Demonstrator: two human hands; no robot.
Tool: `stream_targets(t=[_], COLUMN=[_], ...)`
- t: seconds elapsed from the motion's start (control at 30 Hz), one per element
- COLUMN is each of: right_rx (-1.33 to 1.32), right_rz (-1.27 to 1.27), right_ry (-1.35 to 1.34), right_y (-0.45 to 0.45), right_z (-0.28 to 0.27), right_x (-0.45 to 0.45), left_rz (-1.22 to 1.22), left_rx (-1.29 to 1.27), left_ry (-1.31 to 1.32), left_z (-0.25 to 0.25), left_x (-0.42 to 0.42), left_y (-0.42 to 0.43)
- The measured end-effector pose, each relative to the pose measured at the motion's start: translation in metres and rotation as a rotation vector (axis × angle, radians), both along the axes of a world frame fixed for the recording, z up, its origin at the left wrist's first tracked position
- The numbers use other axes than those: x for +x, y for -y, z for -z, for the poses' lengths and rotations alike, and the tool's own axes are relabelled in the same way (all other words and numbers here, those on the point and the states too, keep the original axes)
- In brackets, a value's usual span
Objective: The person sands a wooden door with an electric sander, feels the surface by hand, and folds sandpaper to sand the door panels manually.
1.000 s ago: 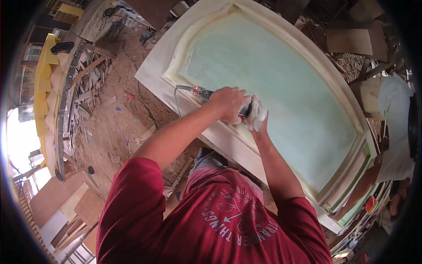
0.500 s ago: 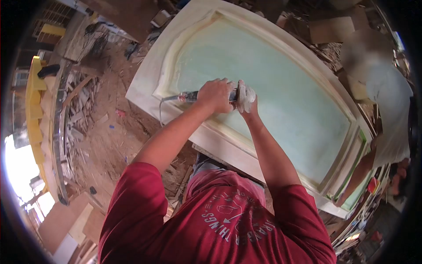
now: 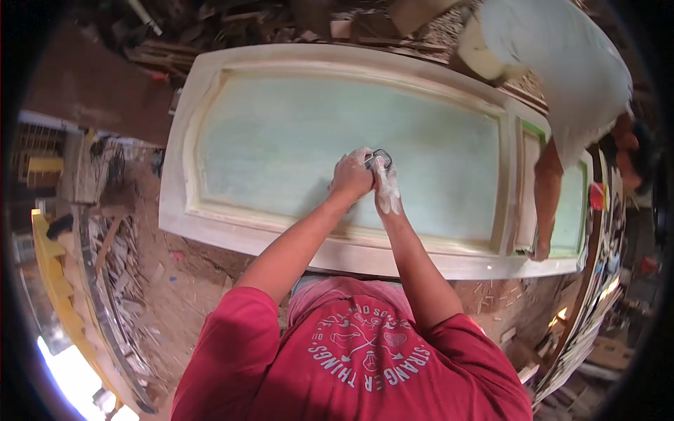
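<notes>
Both hands grip a dark angle grinder (image 3: 378, 160) over a large panelled door (image 3: 337, 264) with a pale green inner panel (image 3: 281, 119). My left hand (image 3: 353, 173) wraps round the tool's body and hides most of it. White dust coats my right hand (image 3: 387, 186), closed at the tool's head beside the left. The tool is above the middle of the green panel; whether its disc touches the surface is hidden. A cream moulding (image 3: 503, 182) frames the panel, and green strips edge the smaller panel at the right.
At the right, another person (image 3: 562, 70) leans over the door, with a hand (image 3: 539, 250) at its lower right edge. Wood scraps (image 3: 126, 274) litter the ground at left near a yellow stepped piece (image 3: 50, 259). A pale bucket (image 3: 481, 49) stands behind the door.
My view has turned, so the door now lies more level across it. The grinder has swung round, its cord and rear body no longer visible. Both hands keep their grip.
</notes>
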State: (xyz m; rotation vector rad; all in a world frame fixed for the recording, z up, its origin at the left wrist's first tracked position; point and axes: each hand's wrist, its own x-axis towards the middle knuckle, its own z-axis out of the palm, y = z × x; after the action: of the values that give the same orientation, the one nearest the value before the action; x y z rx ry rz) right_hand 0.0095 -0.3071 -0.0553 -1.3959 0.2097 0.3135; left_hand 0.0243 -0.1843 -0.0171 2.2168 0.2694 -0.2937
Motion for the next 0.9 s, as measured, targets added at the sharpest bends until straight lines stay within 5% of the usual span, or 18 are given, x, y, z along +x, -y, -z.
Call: stream_targets(t=[0.07,0.2,0.37,0.47,0.5,0.6,0.7,0.9], right_rx=[0.024,-0.538,-0.997,-1.104,-1.11,-1.1,-1.124,-1.133], right_rz=[0.165,0.304,0.196,0.067,0.054,0.013,0.065,0.095], right_ry=[-0.096,0.044,-0.028,-0.112,-0.129,-0.166,-0.079,-0.142], right_y=[0.021,0.106,0.213,0.267,0.281,0.324,0.354,0.373], right_z=[-0.028,-0.006,-0.035,-0.042,-0.048,-0.032,-0.02,-0.022], right_x=[-0.003,0.008,0.011,0.015,0.018,0.03,0.039,0.088], left_rz=[-0.178,-0.463,-0.412,-0.11,-0.003,0.384,0.419,0.443], left_rx=[-0.329,-0.802,-1.225,-1.019,-0.846,-0.073,0.368,0.559], left_ry=[-0.055,-0.075,-0.161,-0.238,-0.128,0.235,0.266,0.144], left_z=[0.015,0.037,0.05,0.067,0.108,0.13,0.128,0.103], left_x=[0.004,-0.001,-0.005,-0.005,-0.006,-0.034,-0.063,-0.078], left_y=[0.049,0.157,0.251,0.264,0.263,0.235,0.206,0.147])
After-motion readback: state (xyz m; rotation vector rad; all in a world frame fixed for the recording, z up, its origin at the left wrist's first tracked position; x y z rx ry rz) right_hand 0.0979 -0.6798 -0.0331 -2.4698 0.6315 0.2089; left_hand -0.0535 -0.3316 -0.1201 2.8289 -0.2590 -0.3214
